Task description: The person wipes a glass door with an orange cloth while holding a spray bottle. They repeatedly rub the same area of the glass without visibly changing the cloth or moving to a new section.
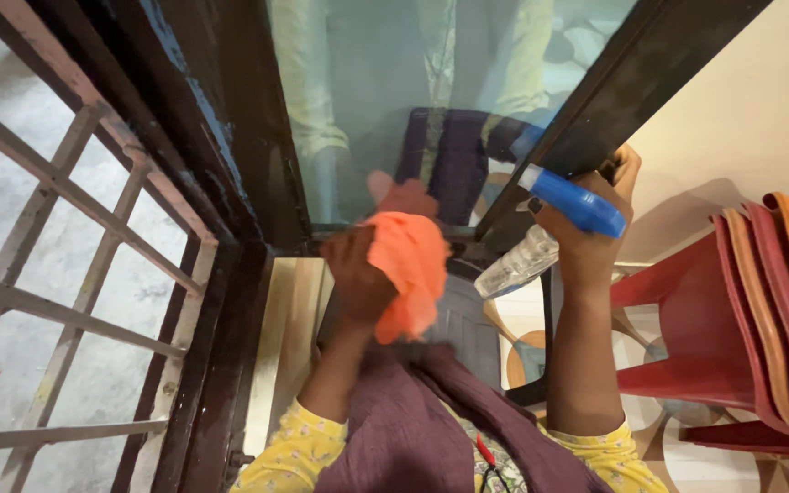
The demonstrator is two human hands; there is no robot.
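My left hand grips an orange cloth and presses it against the lower edge of a glass window pane. My right hand holds a clear spray bottle with a blue trigger head, raised beside the dark frame on the pane's right side. The bottle's nozzle points toward the glass. The pane reflects a blurred figure in yellow sleeves and the orange cloth.
A metal window grille fills the left side, with a dark wooden frame next to it. Stacked red and orange plastic chairs stand at the right on a patterned floor. A cream wall rises behind them.
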